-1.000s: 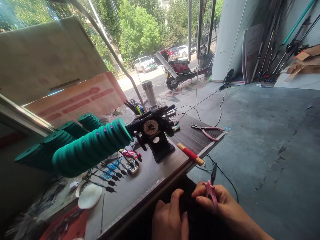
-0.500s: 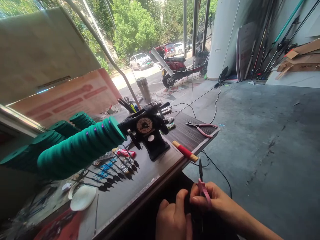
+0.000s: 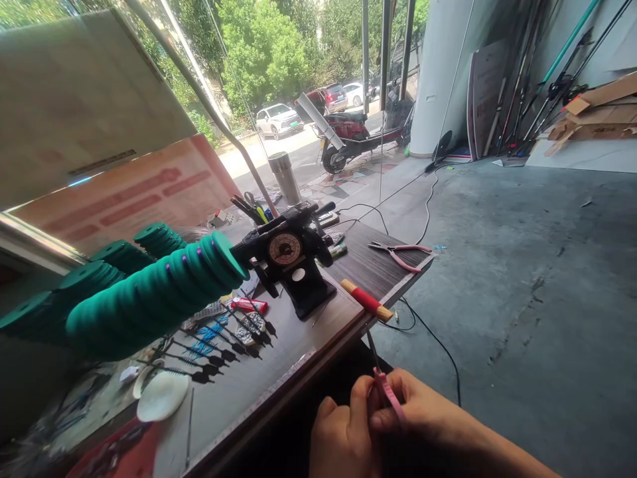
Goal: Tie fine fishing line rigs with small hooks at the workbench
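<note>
My right hand (image 3: 405,401) is closed around pink-handled scissors (image 3: 387,392), whose narrow dark blades point away from me past the table's front edge. Close against it on the left, my left hand (image 3: 343,425) has its fingers curled in. Whatever it pinches, if anything, is hidden between the hands. Beyond them, a red-wrapped wooden stick (image 3: 367,300) lies across the table edge. Farther back rest pink-handled pliers (image 3: 398,253) with their jaws to the left.
On the table (image 3: 239,392) stands a black device with a round dial (image 3: 285,249), beside a long row of green foam spools (image 3: 154,292). Dark pins, a white shell-like dish (image 3: 163,396) and a metal cup (image 3: 284,178) are around it. Cables cross the grey floor (image 3: 507,265).
My right hand has moved left with the scissors, up against my left hand. The blades have swung leftward. My left hand stays nearly in place.
</note>
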`<state>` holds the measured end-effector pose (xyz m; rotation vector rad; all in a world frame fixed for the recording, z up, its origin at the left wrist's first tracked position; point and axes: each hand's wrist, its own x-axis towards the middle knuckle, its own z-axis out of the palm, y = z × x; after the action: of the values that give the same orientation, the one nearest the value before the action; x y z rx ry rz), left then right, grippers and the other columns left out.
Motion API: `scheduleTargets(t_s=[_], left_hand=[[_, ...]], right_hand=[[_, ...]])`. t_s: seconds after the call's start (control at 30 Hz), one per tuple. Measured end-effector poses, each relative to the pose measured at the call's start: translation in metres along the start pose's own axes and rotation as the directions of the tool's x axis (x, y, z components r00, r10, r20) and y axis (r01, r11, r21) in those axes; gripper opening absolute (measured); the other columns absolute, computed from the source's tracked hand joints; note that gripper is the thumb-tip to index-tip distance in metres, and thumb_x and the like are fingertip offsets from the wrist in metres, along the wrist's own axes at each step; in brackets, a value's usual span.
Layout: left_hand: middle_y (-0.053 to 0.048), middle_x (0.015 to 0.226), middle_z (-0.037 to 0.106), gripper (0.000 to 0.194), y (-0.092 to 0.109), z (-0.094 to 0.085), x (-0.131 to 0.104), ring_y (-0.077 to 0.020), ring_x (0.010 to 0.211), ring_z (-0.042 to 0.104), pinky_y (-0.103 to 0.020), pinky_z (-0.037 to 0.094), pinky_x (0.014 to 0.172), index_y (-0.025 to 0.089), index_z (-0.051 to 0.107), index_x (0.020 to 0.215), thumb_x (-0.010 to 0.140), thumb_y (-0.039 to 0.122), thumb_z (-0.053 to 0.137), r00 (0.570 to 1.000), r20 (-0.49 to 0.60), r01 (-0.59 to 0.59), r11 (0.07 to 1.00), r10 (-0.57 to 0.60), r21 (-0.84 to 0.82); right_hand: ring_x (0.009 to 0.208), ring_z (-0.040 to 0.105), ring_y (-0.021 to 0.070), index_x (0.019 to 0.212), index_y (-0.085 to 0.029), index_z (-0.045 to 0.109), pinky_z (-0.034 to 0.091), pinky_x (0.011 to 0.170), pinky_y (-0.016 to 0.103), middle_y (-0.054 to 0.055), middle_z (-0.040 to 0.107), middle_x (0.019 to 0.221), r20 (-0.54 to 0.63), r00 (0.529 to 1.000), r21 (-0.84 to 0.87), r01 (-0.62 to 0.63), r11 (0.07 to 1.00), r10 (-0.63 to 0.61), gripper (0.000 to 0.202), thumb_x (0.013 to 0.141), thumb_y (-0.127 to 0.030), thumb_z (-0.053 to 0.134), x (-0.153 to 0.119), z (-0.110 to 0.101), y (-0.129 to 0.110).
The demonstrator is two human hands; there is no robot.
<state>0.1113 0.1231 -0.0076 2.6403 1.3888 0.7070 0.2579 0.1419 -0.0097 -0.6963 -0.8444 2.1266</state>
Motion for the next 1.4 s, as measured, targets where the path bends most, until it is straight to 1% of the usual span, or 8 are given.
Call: scheduleTargets(t_s=[0.27, 0.5, 0.67, 0.73, 0.83, 0.9, 1.23, 1.4], left_hand=[[0.006, 0.045, 0.056, 0.026, 0.001, -0.015, 0.004, -0.0155, 0.041, 0.052, -0.026, 0.044, 0.048, 0.017, 0.042, 0.115, 0.09, 0.023, 0.038, 0.993, -0.117, 0.002, 0.999, -0.006, -0.035], [0.006, 0.048, 0.053, 0.009, 0.001, -0.023, 0.008, -0.0133, 0.043, 0.049, -0.021, 0.04, 0.043, 0.025, 0.05, 0.092, 0.09, 0.028, 0.042, 0.967, -0.231, 0.095, 0.994, -0.105, -0.055], [0.006, 0.048, 0.05, 0.015, -0.006, -0.027, 0.013, -0.0141, 0.044, 0.046, -0.025, 0.038, 0.048, 0.024, 0.051, 0.078, 0.088, 0.016, 0.044, 0.976, -0.211, 0.038, 0.999, -0.043, -0.027], [0.005, 0.05, 0.052, 0.014, -0.01, -0.03, 0.019, -0.0141, 0.044, 0.044, -0.027, 0.035, 0.05, 0.022, 0.052, 0.08, 0.087, 0.013, 0.046, 0.975, -0.221, -0.013, 1.0, 0.018, 0.023], [0.003, 0.055, 0.058, 0.012, -0.017, -0.032, 0.034, -0.0137, 0.046, 0.048, -0.028, 0.035, 0.054, 0.019, 0.053, 0.081, 0.087, 0.01, 0.047, 0.966, -0.246, -0.056, 0.993, 0.08, 0.104], [0.003, 0.054, 0.057, 0.015, -0.023, -0.031, 0.044, -0.0142, 0.047, 0.05, -0.029, 0.034, 0.055, 0.018, 0.054, 0.078, 0.087, 0.009, 0.046, 0.962, -0.246, -0.077, 0.984, 0.116, 0.163], [0.004, 0.051, 0.057, 0.02, -0.031, -0.031, 0.057, -0.0154, 0.046, 0.054, -0.03, 0.035, 0.055, 0.019, 0.055, 0.074, 0.086, 0.009, 0.042, 0.981, -0.11, -0.116, 0.94, 0.159, 0.32], [0.004, 0.049, 0.056, 0.023, -0.029, -0.031, 0.058, -0.0165, 0.044, 0.054, -0.031, 0.035, 0.054, 0.02, 0.054, 0.068, 0.084, 0.007, 0.042, 0.99, -0.067, -0.091, 0.937, 0.121, 0.338]], right_hand=[[0.049, 0.049, 0.0092, 0.065, -0.015, 0.056, 0.035, 0.05, 0.021, -0.002, 0.054, 0.054, -0.218, 0.963, 0.085, 0.182, 0.98, -0.16, 0.03, 0.064, -0.037, 0.077, 0.003, 0.006, 0.006], [0.051, 0.04, 0.0071, 0.066, -0.014, 0.058, 0.033, 0.048, 0.02, -0.004, 0.046, 0.058, -0.292, 0.905, -0.145, 0.276, 0.95, -0.308, 0.027, 0.071, -0.037, 0.072, 0.0, 0.014, -0.002], [0.055, 0.038, 0.0087, 0.063, -0.016, 0.056, 0.035, 0.05, 0.021, -0.004, 0.043, 0.062, -0.304, 0.845, -0.333, 0.338, 0.88, -0.44, 0.027, 0.076, -0.036, 0.067, 0.003, 0.017, -0.009], [0.063, 0.045, 0.0122, 0.064, -0.017, 0.056, 0.04, 0.058, 0.023, -0.001, 0.047, 0.067, -0.3, 0.789, -0.438, 0.385, 0.812, -0.536, 0.025, 0.079, -0.037, 0.062, 0.005, 0.017, -0.011], [0.091, 0.053, 0.02, 0.072, -0.019, 0.058, 0.042, 0.075, 0.026, 0.003, 0.056, 0.082, -0.301, 0.646, -0.612, 0.432, 0.662, -0.701, 0.021, 0.086, -0.035, 0.053, 0.004, 0.012, -0.013], [0.101, 0.052, 0.0217, 0.073, -0.02, 0.057, 0.043, 0.078, 0.026, 0.005, 0.059, 0.089, -0.268, 0.597, -0.704, 0.415, 0.577, -0.756, 0.02, 0.087, -0.033, 0.05, 0.002, 0.008, -0.012], [0.115, 0.052, 0.0248, 0.084, -0.02, 0.057, 0.047, 0.085, 0.03, 0.009, 0.067, 0.084, 0.141, 0.657, -0.859, 0.453, 0.239, -0.74, 0.016, 0.089, -0.029, 0.044, 0.012, -0.002, 0.007], [0.088, 0.067, 0.0219, 0.083, -0.016, 0.059, 0.054, 0.068, 0.026, 0.02, 0.062, 0.112, 0.249, 0.582, -0.928, 0.371, -0.019, -0.774, 0.03, 0.093, -0.034, 0.038, 0.019, 0.004, 0.009]])
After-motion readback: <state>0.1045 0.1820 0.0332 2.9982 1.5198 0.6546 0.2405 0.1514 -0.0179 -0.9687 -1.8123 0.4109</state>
